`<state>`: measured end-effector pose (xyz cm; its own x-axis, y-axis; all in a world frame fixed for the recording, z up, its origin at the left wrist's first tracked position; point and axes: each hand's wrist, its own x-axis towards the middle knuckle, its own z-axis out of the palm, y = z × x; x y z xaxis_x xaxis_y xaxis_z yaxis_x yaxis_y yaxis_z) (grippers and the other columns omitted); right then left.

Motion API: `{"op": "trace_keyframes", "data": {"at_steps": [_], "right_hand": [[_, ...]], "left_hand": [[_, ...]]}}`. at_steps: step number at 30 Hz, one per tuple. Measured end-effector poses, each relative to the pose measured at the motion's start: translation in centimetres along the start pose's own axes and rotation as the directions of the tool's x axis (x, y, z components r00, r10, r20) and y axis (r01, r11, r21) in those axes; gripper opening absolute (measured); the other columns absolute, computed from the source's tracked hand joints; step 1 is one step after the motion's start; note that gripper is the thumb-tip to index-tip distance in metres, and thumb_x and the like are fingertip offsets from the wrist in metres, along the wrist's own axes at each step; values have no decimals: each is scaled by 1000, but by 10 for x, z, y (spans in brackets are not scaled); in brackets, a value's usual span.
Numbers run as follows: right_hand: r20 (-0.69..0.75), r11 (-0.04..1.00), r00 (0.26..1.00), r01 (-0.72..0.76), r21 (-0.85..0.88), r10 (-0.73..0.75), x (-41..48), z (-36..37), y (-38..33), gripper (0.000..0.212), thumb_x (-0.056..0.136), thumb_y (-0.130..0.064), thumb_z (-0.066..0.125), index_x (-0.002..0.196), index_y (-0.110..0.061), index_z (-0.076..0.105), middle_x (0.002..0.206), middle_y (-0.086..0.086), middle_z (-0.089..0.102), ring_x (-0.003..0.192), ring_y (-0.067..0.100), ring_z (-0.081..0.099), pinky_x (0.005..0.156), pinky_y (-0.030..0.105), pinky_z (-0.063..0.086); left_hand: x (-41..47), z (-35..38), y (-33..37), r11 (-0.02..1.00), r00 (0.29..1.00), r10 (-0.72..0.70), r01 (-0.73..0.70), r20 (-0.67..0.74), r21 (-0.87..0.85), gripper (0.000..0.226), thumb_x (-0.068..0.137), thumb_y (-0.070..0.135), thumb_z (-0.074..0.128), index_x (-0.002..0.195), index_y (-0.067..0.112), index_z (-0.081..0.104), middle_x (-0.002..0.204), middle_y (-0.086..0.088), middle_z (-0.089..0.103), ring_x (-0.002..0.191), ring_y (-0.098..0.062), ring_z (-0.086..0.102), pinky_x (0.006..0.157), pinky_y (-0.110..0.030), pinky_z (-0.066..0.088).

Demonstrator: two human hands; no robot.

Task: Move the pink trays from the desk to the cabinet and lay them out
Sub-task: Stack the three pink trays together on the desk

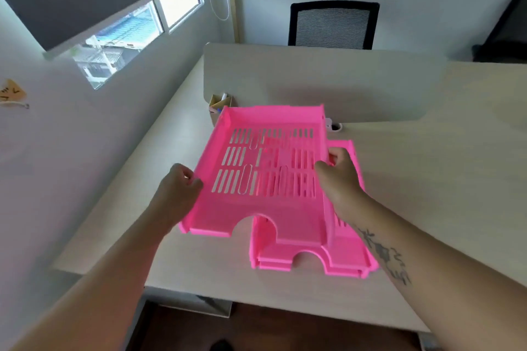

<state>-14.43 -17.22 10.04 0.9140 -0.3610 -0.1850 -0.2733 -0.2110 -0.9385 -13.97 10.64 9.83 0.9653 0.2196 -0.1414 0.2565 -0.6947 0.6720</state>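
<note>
Wall note (pixel 11 91): orange triangular paper stuck on the white wall at far left, writing too blurred to read
Window (pixel 137 28): upper left, a dark roller blind drawn partway down, buildings visible outside
Left hand (pixel 178 189): fingers curled closed on the left rim of the upper pink tray, thumb side up, forearm reaching in from the bottom left
Pen holder (pixel 221 107): small cardboard box with pens, standing on the desk against the divider, just behind the upper tray's far left corner
Upper pink tray (pixel 265 168): held between both hands, tilted with its left side raised clear of the desk; slotted floor, arched notch in the near edge; it overlaps the stack beneath and sits offset to the left of it
Pink tray stack (pixel 310 259): lies flat on the desk under and to the right of the held tray, several near edges layered together; exact count cannot be told
Right hand (pixel 339 177): clamped on the right wall of the upper tray, thumb inside, fingers over the outer side; tattooed forearm crossing above the stack's right edge
Desk (pixel 427 194): pale wood-grain top, carrying the stack
Divider (pixel 328 80): low beige panel across the far side of the desk
Chair (pixel 332 25): black mesh back behind the divider; a second dark chair shows at the far right edge
Cabinet: not in view
</note>
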Motion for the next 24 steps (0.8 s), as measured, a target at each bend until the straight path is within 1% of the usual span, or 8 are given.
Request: {"op": "trace_keyframes", "data": {"at_steps": [3, 5, 8, 11, 16, 18, 21, 24], "right_hand": [[-15, 1000, 1000, 11, -11, -11, 7, -46, 19, 26, 92, -1, 46, 117, -7, 50, 94, 8, 55, 66, 16, 47, 52, 29, 38], [15, 998, 1000, 3, -63, -2, 13, -67, 30, 39, 92, -2, 45, 130, -8, 47, 98, 6, 59, 73, 20, 53, 59, 33, 45], [97, 991, 993, -58, -121, 70, 18, -86, 45, 59, 93, -3, 43, 147, -23, 33, 112, 5, 64, 81, 24, 65, 72, 43, 56], [123, 987, 985, -103, -121, 118, 20, -92, 58, 61, 94, -5, 43, 149, -30, 30, 111, 5, 66, 88, 27, 69, 77, 48, 59], [139, 979, 975, -154, -130, 172, 16, -93, 71, 58, 98, -13, 45, 151, -30, 26, 99, -4, 65, 83, 18, 68, 63, 36, 55], [143, 979, 975, -153, -138, 172, 17, -92, 75, 59, 98, -13, 46, 151, -29, 25, 98, -4, 65, 82, 19, 68, 67, 39, 58], [150, 977, 974, -147, -155, 170, 23, -88, 76, 59, 100, -11, 43, 152, -26, 22, 95, -7, 63, 76, 14, 65, 57, 30, 52], [159, 974, 974, -131, -187, 161, 29, -86, 76, 62, 101, -9, 40, 155, -27, 17, 114, 2, 65, 76, 13, 64, 57, 29, 51]], "left_hand": [[-22, 40, 26, 1000, 1000, 24, -24, 4, -17, 10, 93, 13, 46, 99, 6, 49, 84, -6, 58, 72, -23, 58, 56, -36, 47], [-31, 61, 37, 999, 999, 36, -36, -1, -16, 11, 92, 13, 45, 100, 4, 48, 81, -5, 56, 69, -22, 56, 55, -35, 45], [-40, 86, 46, 999, 999, 40, -40, -2, -31, 12, 92, 11, 45, 99, 1, 46, 77, -4, 53, 64, -20, 50, 53, -34, 40], [-44, 99, 48, 999, 999, 37, -37, 25, -30, 8, 93, 10, 42, 96, 3, 43, 79, -7, 54, 63, -20, 50, 52, -35, 42], [-43, 115, 45, 999, 996, 37, -37, 81, -5, 6, 95, 8, 38, 96, 3, 40, 79, -11, 54, 61, -22, 50, 46, -31, 39], [-43, 118, 40, 999, 995, 38, -38, 90, 0, 5, 96, 9, 36, 95, 4, 38, 79, -12, 55, 61, -24, 52, 47, -33, 42], [-41, 120, 36, 999, 994, 34, -33, 106, -12, 6, 97, 12, 34, 96, 6, 36, 79, -8, 54, 65, -24, 56, 50, -39, 51], [-39, 121, 36, 999, 994, 35, -31, 106, -36, 8, 98, 13, 33, 99, 6, 37, 79, -6, 53, 67, -23, 57, 51, -39, 52]]}}
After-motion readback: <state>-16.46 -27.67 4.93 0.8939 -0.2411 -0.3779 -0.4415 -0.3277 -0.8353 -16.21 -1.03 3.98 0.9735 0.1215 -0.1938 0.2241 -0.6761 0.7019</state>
